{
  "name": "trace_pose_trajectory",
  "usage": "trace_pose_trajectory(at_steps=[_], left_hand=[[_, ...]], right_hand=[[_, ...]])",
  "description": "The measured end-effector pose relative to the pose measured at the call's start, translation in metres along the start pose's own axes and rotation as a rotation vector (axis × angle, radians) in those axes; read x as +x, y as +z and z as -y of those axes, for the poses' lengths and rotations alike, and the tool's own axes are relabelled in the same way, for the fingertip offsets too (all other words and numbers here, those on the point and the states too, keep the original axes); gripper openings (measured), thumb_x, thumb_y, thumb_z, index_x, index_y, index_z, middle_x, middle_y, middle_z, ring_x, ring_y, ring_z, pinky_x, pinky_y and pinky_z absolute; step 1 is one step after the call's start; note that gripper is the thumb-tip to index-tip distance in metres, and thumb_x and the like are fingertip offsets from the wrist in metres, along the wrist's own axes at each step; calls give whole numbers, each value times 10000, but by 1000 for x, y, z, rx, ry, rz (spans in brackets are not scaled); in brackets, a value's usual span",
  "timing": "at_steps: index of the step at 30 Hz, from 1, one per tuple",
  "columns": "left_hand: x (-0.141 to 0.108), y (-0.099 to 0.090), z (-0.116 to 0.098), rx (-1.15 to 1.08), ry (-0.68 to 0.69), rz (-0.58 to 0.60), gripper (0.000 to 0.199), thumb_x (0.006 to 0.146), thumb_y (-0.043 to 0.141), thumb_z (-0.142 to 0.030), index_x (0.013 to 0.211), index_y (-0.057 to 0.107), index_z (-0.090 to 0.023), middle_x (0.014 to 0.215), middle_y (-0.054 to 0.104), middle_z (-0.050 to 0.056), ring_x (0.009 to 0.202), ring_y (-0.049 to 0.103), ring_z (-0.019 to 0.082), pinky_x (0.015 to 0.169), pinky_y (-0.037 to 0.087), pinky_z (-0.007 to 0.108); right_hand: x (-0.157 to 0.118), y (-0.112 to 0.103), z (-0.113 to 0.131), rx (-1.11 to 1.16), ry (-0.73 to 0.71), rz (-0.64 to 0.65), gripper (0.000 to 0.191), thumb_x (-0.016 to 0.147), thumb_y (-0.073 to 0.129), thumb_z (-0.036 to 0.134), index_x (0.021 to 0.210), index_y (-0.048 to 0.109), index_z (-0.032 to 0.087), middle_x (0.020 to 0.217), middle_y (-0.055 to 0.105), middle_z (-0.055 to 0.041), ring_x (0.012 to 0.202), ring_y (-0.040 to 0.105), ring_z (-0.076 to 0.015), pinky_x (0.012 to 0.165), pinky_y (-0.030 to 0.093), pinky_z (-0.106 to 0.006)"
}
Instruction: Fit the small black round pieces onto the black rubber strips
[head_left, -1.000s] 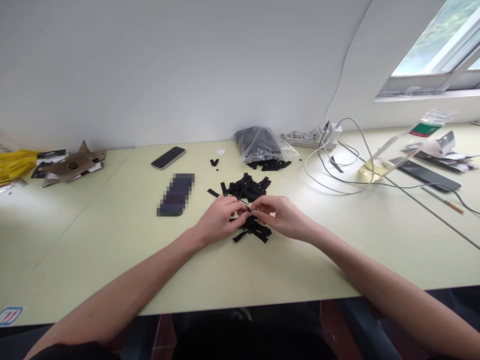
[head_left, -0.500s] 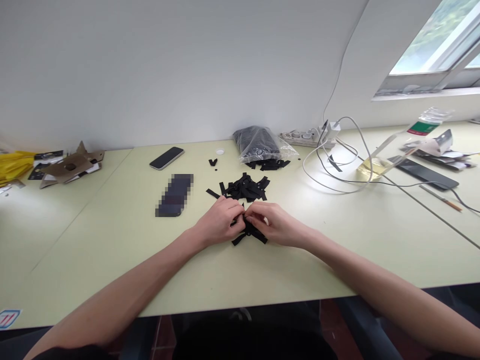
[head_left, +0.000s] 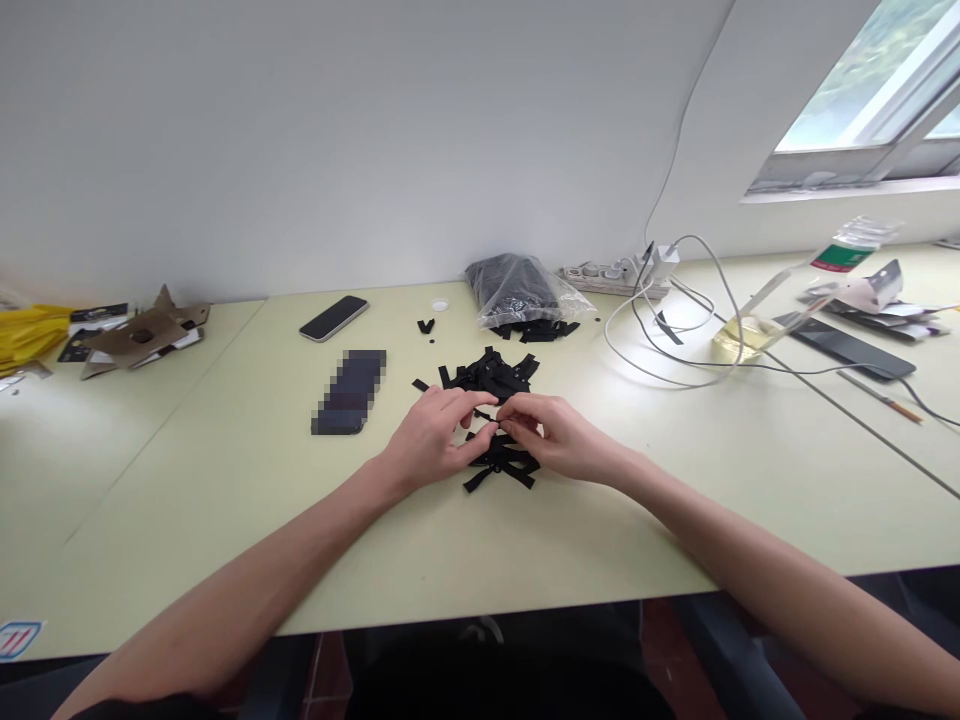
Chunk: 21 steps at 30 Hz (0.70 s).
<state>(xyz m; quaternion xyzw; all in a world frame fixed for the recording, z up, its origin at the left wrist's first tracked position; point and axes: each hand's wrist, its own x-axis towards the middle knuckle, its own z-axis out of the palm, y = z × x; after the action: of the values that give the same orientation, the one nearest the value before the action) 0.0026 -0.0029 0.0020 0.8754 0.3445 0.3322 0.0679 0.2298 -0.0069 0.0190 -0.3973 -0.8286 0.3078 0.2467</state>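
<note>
Between my hands, a small black strip (head_left: 486, 416) is pinched by the fingertips of my right hand (head_left: 559, 435). My left hand (head_left: 439, 435) has its thumb and index finger spread around the strip's left side, the thumb tip close to the right fingertips. Below the fingers lies a small pile of black strips (head_left: 499, 462) on the pale green table (head_left: 450, 560). Just beyond my hands is a larger heap of black strips (head_left: 491, 372). Whether the left thumb touches the strip is too small to tell.
Behind the heap sits a clear plastic bag (head_left: 517, 285) of black pieces. Two phones, one black (head_left: 334, 318) and one blurred (head_left: 351, 392), lie left. To the right are white cables (head_left: 611, 345), a power strip (head_left: 600, 280) and a tilted bottle (head_left: 787, 290). Cardboard (head_left: 146, 330) lies far left.
My left thumb and index finger have spread apart from their pinch. Both hands have shifted slightly, uncovering more of the near pile and a strip between the fingertips.
</note>
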Motion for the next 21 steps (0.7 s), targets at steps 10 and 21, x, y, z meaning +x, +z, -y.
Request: trace_pose_trajectory(at_steps=[10,21], left_hand=[[0,5,5,-76,-70,150,236,962,542,-298,750,514,-197,696,563,-15,638,488,140,746,415,329],[4,0,1,-89,-151,201,211,978,565,-414,997,635,-217,721,604,-27,649,549,153,787,421,353]], right_hand=[[0,3,2,-52,22,11,187,962,466,241,805,557,198,693,541,8,581,422,-124,548,314,-268],[10,-11,-28,-308,128,-237,299,1007,380,205,1155,640,192,1021,645,-86,766,601,-190,713,435,-320]])
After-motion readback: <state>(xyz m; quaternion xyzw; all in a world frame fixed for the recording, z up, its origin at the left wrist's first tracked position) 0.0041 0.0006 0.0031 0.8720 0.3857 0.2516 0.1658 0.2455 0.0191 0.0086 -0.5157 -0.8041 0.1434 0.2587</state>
